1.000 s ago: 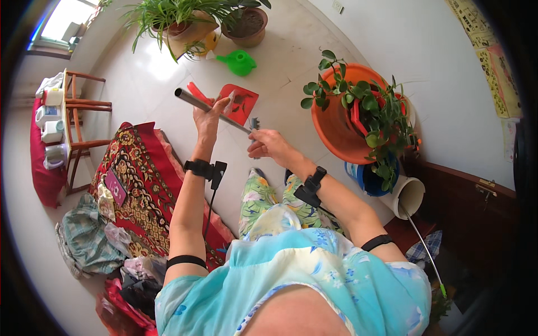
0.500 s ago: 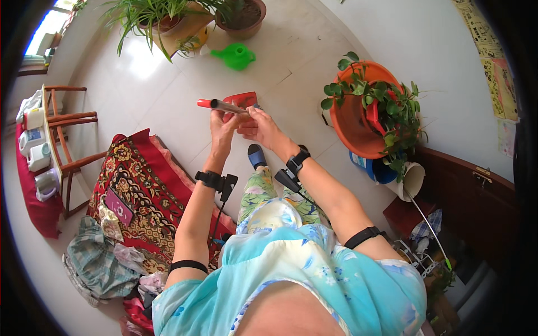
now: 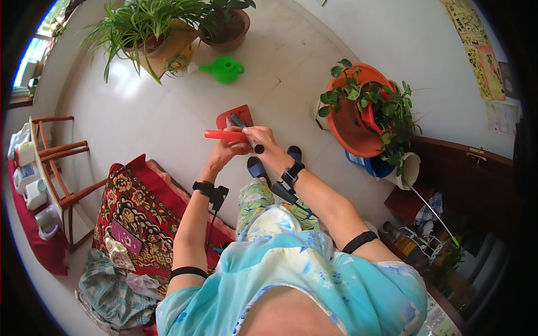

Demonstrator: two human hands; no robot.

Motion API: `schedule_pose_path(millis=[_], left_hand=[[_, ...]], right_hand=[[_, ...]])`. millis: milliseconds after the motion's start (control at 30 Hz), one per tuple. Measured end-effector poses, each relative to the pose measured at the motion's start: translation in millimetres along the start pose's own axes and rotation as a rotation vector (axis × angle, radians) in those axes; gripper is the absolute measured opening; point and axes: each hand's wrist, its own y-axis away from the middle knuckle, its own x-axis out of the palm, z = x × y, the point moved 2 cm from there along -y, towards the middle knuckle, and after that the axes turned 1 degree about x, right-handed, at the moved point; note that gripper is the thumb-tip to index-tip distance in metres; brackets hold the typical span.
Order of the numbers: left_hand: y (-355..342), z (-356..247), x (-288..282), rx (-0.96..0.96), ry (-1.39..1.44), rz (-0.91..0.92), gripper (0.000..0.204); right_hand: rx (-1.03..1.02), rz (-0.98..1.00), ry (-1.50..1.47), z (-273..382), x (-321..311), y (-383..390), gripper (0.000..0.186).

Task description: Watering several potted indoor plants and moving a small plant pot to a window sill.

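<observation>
A red dustpan (image 3: 242,113) shows beyond my hands, low over the floor. A grey-blue piece and a pale tube cross its face, but I cannot tell what they belong to. My left hand (image 3: 225,150) is closed around a red handle (image 3: 221,135), which points left. Closed beside it, touching or nearly so, my right hand (image 3: 265,140) holds a stick with a dark round end (image 3: 259,149). Its far part is foreshortened and mostly hidden by my fingers.
A green watering can (image 3: 225,70) stands on the floor ahead, near potted plants (image 3: 227,31). To the right is an orange pot (image 3: 350,129) with a leafy plant. A patterned red cloth (image 3: 140,190) lies left, by a wooden stool frame (image 3: 64,151).
My hands have come down and nearer to me. The red handle has turned to show more of its length, and the stick's dark end has come into view by my right hand.
</observation>
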Motion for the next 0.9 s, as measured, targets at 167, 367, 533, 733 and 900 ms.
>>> schedule_pose_path(millis=[167, 367, 533, 733, 900], left_hand=[[-50.5, 34.7, -8.8, 0.086, -0.420, 0.061, 0.029], [-97.4, -24.2, 45.9, 0.167, -0.339, -0.029, 0.018], [-148.1, -67.6, 76.7, 0.258, -0.386, -0.098, 0.015], [-208.6, -106.5, 108.2, 0.367, -0.498, -0.133, 0.013], [-251.7, -129.9, 122.2, 0.376, -0.457, -0.116, 0.012]], right_hand=[[-0.022, 0.001, 0.030, 17.4, -2.7, -8.4, 0.015], [-0.128, -0.020, 0.130, 92.6, -15.5, -22.7, 0.024], [-0.212, -0.085, 0.120, 164.5, -14.7, -36.1, 0.018], [-0.310, -0.188, 0.223, 238.0, -25.7, -56.6, 0.020], [-0.338, -0.267, 0.246, 281.4, -32.4, -79.7, 0.017]])
